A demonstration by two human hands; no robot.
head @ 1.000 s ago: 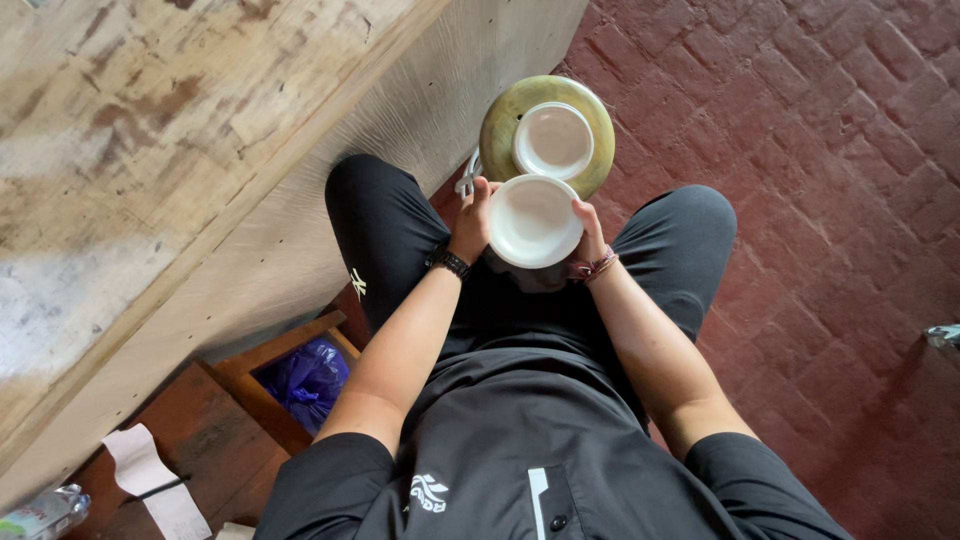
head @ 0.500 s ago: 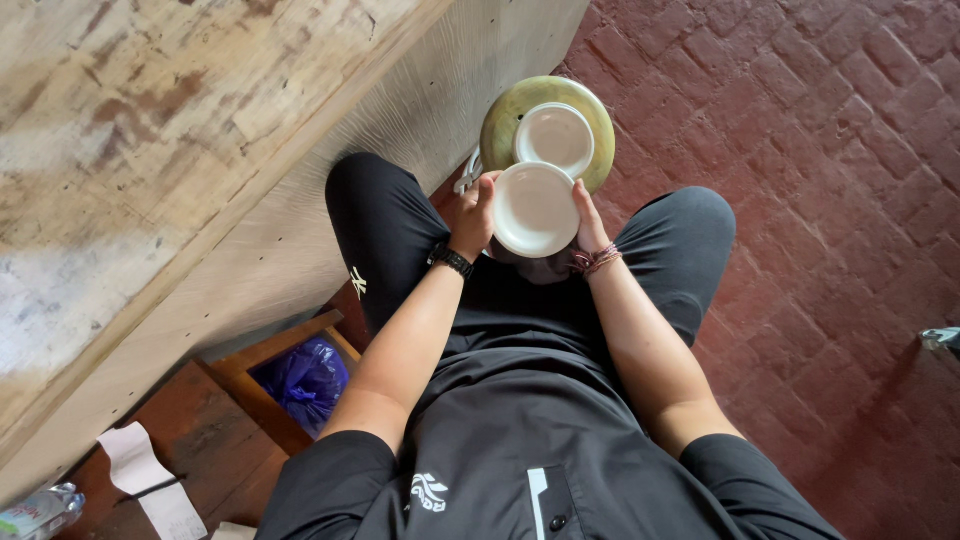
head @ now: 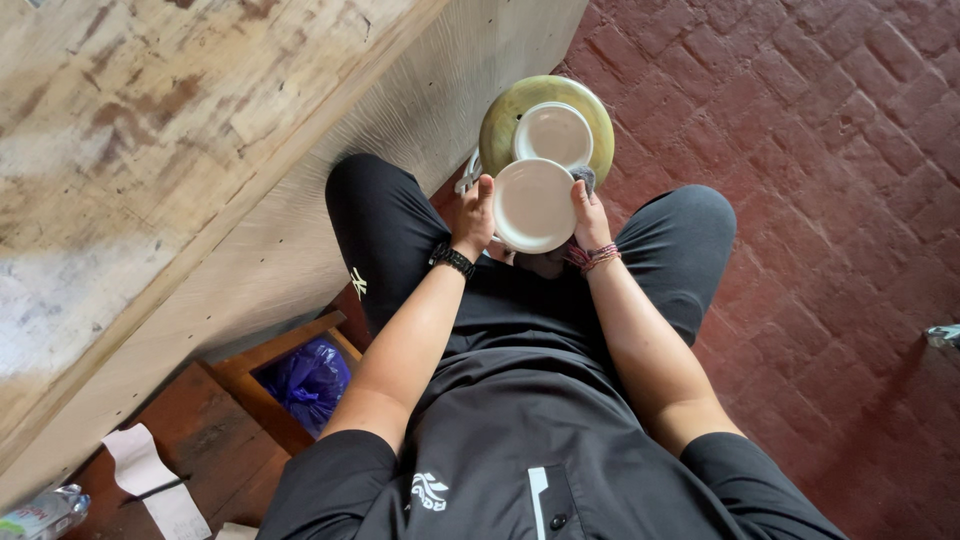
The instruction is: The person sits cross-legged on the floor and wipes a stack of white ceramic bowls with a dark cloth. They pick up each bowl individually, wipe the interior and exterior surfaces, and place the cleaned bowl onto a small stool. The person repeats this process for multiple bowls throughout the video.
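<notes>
Sitting over a red brick floor [head: 850, 150], the person holds a white plate [head: 533, 204] between both hands just above the knees, near the middle of the frame and a little toward the top. The left hand [head: 476, 218] grips the plate's left rim, thumb laid over the edge and the other fingers tucked behind it (how they lie behind the plate cannot be told). The right hand [head: 590, 215] closes on the right rim, its fingers pressed together around a small grey scrubbing pad [head: 584, 178] that touches the plate's edge. A black wristband sits on the left wrist and woven bracelets on the right. Just beyond the held plate, toward the top of the frame, a round olive-green basin [head: 500, 125] rests on the bricks with a second white plate [head: 552, 133] lying inside it. A worn wooden tabletop [head: 150, 150] fills the upper left. In the lower left, a wooden crate [head: 250, 375] holds a blue plastic bag [head: 310, 380], and white paper slips [head: 140, 465] lie on the boards near it.
</notes>
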